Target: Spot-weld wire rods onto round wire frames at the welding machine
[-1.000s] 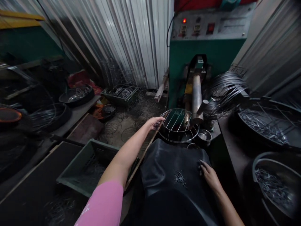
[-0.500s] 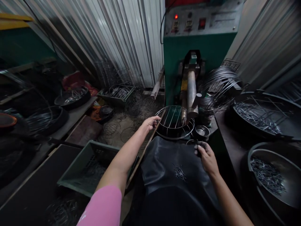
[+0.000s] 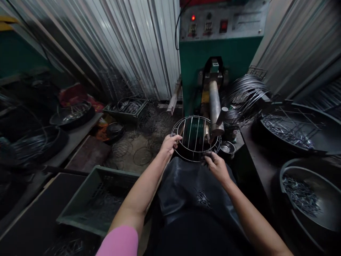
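Note:
A round wire rack [image 3: 195,138] made of rings and straight cross wires sits in front of the green machine [image 3: 218,53], against its steel arm [image 3: 214,105]. My left hand [image 3: 169,144] grips the rack's left rim. My right hand [image 3: 214,164] is at the rack's near rim with fingers pinched on it or on a small wire piece; which one is unclear. A black apron [image 3: 186,185] covers my lap, with a small bunch of short wire pieces [image 3: 203,197] lying on it.
Dark basins of short wire pieces [image 3: 301,193] [image 3: 289,129] stand at the right, beside a coil of wire rings [image 3: 243,97]. A small metal bowl [image 3: 226,147] sits by the rack. A green crate [image 3: 99,197] is at the lower left. Corrugated metal walls enclose the space.
My right hand rose from the apron to the rack's near rim. My left hand drew in along the rack's left rim. The view shifted, so everything sits further left.

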A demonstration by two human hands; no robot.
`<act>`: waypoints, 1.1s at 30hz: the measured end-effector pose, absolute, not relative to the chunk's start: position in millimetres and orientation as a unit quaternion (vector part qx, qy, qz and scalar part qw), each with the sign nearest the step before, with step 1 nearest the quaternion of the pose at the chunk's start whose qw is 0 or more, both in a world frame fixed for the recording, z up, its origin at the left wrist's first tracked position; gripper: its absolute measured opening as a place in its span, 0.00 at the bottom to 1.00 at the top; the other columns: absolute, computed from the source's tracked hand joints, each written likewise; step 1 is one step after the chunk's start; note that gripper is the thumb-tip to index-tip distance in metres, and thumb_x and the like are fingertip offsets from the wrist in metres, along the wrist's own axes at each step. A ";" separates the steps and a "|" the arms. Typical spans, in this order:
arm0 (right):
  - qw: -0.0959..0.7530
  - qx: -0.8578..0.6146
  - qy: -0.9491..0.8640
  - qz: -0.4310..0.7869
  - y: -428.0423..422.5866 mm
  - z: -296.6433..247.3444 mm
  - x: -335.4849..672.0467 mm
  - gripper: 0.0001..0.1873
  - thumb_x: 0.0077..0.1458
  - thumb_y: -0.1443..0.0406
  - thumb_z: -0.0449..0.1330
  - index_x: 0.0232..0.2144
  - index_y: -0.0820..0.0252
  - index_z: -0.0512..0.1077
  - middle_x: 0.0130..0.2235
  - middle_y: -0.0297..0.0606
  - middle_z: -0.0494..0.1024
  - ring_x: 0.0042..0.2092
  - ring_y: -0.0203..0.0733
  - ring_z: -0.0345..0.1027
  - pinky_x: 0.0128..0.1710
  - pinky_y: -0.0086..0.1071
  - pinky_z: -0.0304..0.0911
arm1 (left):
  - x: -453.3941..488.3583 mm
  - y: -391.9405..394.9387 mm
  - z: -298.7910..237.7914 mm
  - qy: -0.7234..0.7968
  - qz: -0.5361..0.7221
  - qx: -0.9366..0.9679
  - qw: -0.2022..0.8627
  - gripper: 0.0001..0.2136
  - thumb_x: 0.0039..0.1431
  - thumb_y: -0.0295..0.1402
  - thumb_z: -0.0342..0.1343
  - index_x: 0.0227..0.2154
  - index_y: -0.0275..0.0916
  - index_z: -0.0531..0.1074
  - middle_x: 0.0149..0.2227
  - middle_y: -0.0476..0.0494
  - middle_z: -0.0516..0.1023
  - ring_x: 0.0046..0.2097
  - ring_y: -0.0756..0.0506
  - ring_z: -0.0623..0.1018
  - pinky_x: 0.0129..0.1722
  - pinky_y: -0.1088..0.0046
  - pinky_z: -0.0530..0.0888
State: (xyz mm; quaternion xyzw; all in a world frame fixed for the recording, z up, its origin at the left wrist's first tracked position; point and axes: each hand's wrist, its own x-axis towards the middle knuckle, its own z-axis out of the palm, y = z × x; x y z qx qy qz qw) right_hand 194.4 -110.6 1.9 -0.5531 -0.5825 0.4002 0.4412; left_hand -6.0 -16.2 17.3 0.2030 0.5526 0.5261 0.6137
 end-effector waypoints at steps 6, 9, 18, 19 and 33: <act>0.466 -0.557 -0.555 0.405 -113.7 -0.5 200.0 0.13 0.52 0.56 0.53 0.31 0.59 0.68 0.23 0.33 0.73 0.24 0.36 0.68 0.25 0.29 0.62 | 1.8 -10.3 13.7 0.558 0.509 0.271 0.597 0.10 0.32 0.25 0.60 0.16 0.36 0.62 0.16 0.57 0.57 0.15 0.59 0.53 0.15 0.80 0.50; 0.481 -0.545 -0.545 0.418 -111.6 -6.8 203.2 0.13 0.52 0.55 0.53 0.33 0.60 0.68 0.27 0.36 0.75 0.25 0.36 0.69 0.26 0.28 0.63 | 3.6 -6.2 10.8 0.562 0.503 0.269 0.599 0.11 0.33 0.26 0.60 0.14 0.36 0.60 0.15 0.57 0.55 0.15 0.59 0.52 0.15 0.80 0.49; 0.494 -0.536 -0.528 0.436 -100.3 -8.8 210.5 0.15 0.53 0.54 0.54 0.34 0.61 0.67 0.31 0.38 0.75 0.26 0.35 0.69 0.28 0.29 0.64 | 11.6 7.7 11.5 0.570 0.490 0.254 0.609 0.14 0.32 0.27 0.61 0.13 0.38 0.57 0.13 0.58 0.53 0.15 0.59 0.51 0.14 0.81 0.47; 0.491 -0.538 -0.530 0.434 -99.3 -8.3 211.5 0.15 0.53 0.55 0.54 0.34 0.61 0.67 0.30 0.38 0.76 0.26 0.35 0.69 0.27 0.28 0.63 | 12.4 8.9 11.3 0.572 0.489 0.253 0.608 0.14 0.32 0.27 0.61 0.13 0.38 0.57 0.13 0.58 0.53 0.15 0.59 0.51 0.14 0.81 0.47; 0.491 -0.532 -0.557 0.408 -87.0 -3.2 215.9 0.13 0.53 0.57 0.53 0.33 0.61 0.68 0.26 0.34 0.75 0.26 0.35 0.69 0.31 0.29 0.62 | 16.1 19.5 14.3 0.593 0.467 0.245 0.608 0.13 0.35 0.27 0.61 0.14 0.37 0.58 0.12 0.60 0.50 0.14 0.59 0.50 0.13 0.81 0.47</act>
